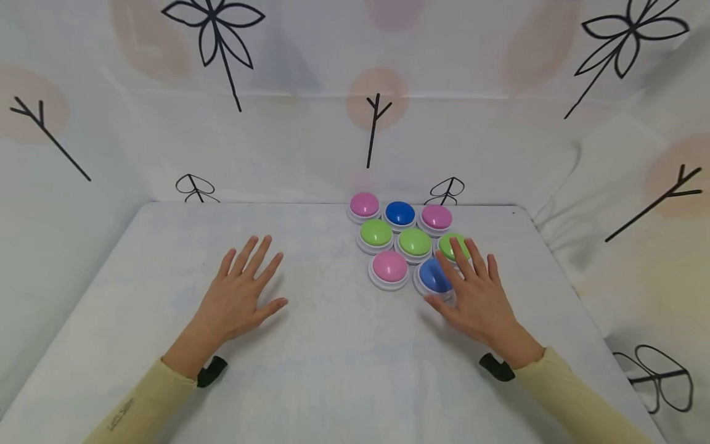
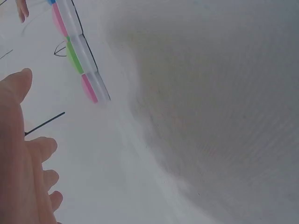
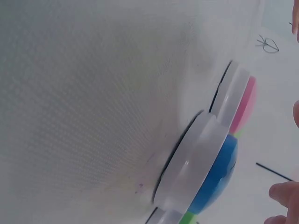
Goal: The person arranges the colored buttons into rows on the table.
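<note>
Several round push buttons with white bases and coloured domes stand clustered on the white table, right of centre. At the cluster's front are a pink button (image 1: 390, 267) and a blue button (image 1: 434, 275). Behind them sit green buttons (image 1: 415, 242), and at the back a blue button (image 1: 400, 213) between two pink ones. My right hand (image 1: 479, 302), fingers spread, hovers over the cluster's right side and partly covers the front blue button (image 3: 217, 175) and the right green one. My left hand (image 1: 235, 302) is spread above the table left of the cluster, holding nothing.
The white table (image 1: 322, 370) ends at a back edge close behind the buttons. White cloth walls (image 1: 299, 148) with black plant drawings and pale orange spots surround it. Each wrist carries a dark strap (image 1: 212, 372).
</note>
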Demonstrator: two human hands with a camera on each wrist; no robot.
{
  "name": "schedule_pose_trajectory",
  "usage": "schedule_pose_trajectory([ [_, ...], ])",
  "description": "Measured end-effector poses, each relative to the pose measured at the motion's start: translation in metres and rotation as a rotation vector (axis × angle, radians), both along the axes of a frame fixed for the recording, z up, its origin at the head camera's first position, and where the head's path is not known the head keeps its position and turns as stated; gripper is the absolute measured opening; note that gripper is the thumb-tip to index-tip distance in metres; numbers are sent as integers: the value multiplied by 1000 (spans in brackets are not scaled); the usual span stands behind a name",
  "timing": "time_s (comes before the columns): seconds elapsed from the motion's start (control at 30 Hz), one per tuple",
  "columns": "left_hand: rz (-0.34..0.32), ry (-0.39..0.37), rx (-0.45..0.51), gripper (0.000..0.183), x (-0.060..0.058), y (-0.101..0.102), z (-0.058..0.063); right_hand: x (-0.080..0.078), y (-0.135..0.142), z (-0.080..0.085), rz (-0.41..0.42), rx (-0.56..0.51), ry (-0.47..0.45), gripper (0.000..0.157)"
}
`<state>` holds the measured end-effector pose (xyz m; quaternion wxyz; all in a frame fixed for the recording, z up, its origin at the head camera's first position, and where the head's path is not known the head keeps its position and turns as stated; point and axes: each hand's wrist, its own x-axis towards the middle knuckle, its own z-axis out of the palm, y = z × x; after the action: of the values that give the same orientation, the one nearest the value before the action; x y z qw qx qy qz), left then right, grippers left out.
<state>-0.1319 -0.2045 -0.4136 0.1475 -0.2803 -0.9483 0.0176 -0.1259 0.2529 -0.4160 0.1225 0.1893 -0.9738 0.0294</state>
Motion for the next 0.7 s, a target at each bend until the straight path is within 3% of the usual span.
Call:
schedule_pose_trajectory([
  [0.37, -20, -14, 53, 78, 0, 2, 2, -1, -1, -1, 44, -79, 20, 74],
  [0.7, 2, -26, 185, 65, -2, 1, 4, -3, -9, -3, 13, -270, -28, 57],
])
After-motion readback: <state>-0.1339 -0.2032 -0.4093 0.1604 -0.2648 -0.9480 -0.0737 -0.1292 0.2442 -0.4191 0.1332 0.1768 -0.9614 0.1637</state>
